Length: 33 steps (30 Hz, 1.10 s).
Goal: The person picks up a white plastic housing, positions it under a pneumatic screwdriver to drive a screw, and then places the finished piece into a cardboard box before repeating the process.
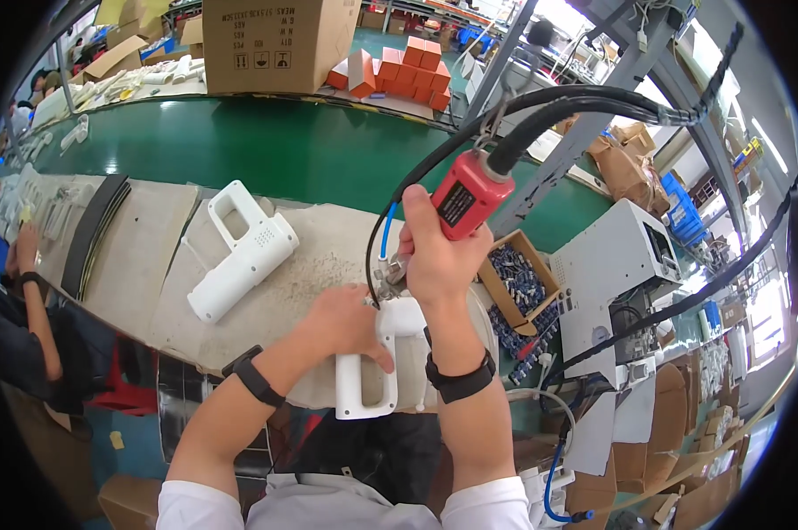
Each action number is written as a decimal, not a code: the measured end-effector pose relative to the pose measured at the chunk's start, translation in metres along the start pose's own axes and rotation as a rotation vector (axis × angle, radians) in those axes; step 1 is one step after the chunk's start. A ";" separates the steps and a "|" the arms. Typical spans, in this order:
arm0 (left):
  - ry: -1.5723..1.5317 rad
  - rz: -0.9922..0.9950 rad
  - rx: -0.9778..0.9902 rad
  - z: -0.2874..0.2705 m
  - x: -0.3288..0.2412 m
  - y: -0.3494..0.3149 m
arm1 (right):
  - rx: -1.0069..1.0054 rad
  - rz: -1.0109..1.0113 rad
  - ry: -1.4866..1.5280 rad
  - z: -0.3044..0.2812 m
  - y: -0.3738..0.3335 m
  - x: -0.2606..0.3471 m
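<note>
My right hand (441, 265) is wrapped around a red electric screwdriver (478, 193), which hangs from a hook with a thick black cable. Its lower end points down at a white plastic housing (349, 389) with a looped handle. Over that housing's upper part lies my left hand (344, 323), its thumb bent along the side and its fingers gripping it. My hands and the tool partly hide the spot where the tool's tip meets the housing. A second white handled housing (249, 265) lies on the cardboard-covered bench, left of my hands.
At right, an open carton (540, 291) holds many small dark parts, beside a white machine (607, 274). Dark flat strips (97, 234) lie to the left, near a co-worker's hand (26, 250). Beyond the green belt (240, 141) stand a large carton (280, 44) and orange boxes (412, 75).
</note>
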<state>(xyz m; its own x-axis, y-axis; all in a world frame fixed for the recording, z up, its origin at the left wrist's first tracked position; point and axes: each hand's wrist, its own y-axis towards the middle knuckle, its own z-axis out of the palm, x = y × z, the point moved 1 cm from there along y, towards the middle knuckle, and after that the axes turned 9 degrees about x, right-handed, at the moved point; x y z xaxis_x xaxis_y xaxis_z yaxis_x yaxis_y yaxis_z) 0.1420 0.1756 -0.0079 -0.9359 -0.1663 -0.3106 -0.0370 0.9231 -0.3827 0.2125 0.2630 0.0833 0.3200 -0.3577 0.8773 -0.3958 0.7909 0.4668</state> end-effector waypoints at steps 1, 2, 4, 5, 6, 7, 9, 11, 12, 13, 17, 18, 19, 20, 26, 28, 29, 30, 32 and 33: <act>-0.026 0.011 -0.041 -0.001 0.000 -0.001 | 0.018 -0.008 -0.006 0.001 0.001 0.003; -0.023 0.013 -0.044 0.001 0.000 0.000 | 0.038 -0.026 -0.039 0.000 -0.001 -0.003; -0.020 0.002 -0.039 0.008 0.005 0.005 | 0.066 -0.064 -0.042 0.001 -0.004 -0.003; -0.016 0.005 -0.044 0.009 0.006 0.008 | 0.095 -0.098 -0.047 0.001 -0.004 -0.002; -0.043 0.018 -0.074 0.011 0.007 0.011 | 0.076 -0.185 -0.057 -0.002 -0.005 -0.004; -0.071 0.026 -0.104 0.006 0.006 0.009 | 0.077 -0.185 -0.057 -0.003 -0.006 0.010; -0.138 0.005 -0.058 -0.015 -0.005 0.001 | -0.008 -0.121 -0.016 -0.015 -0.014 0.050; -0.153 0.121 -0.149 -0.005 0.008 0.011 | 0.036 -0.148 0.024 -0.018 -0.019 0.076; -0.129 0.120 -0.155 -0.004 0.007 0.013 | 0.065 -0.186 0.054 -0.020 -0.020 0.082; -0.104 0.117 -0.162 -0.004 0.007 0.014 | 0.063 -0.190 0.050 -0.022 -0.022 0.081; -0.051 0.125 -0.173 0.003 0.008 0.023 | 0.055 -0.120 -0.028 -0.026 -0.029 0.061; -0.045 0.124 -0.165 0.004 0.008 0.024 | 0.046 -0.083 -0.043 -0.027 -0.029 0.050; -0.038 0.123 -0.156 0.005 0.007 0.025 | 0.037 -0.047 -0.057 -0.027 -0.030 0.042; -0.038 0.123 -0.154 0.009 0.009 0.028 | 0.040 -0.044 -0.033 -0.026 -0.030 0.037; -0.001 0.285 -0.377 0.023 0.020 0.036 | 0.118 -0.075 -0.059 -0.021 -0.030 0.035; 0.006 0.158 -0.262 0.015 0.012 0.027 | 0.118 -0.065 -0.082 -0.023 -0.029 0.041; 0.005 0.157 -0.263 0.011 0.009 0.024 | 0.082 -0.027 -0.026 -0.024 -0.030 0.047; -0.023 0.144 -0.237 0.007 0.008 0.021 | 0.046 0.014 0.030 -0.023 -0.031 0.054; -0.056 0.127 -0.206 0.007 0.008 0.017 | 0.043 0.002 0.012 -0.021 -0.031 0.059; -0.045 0.117 -0.214 0.006 0.009 0.017 | 0.037 -0.018 -0.007 -0.020 -0.030 0.060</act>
<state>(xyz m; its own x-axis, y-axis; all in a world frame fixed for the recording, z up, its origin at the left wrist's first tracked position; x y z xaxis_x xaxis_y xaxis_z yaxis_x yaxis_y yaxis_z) 0.1350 0.1874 -0.0227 -0.9219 -0.0643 -0.3821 -0.0066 0.9886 -0.1503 0.2603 0.2275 0.1193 0.3212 -0.3757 0.8693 -0.4211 0.7655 0.4864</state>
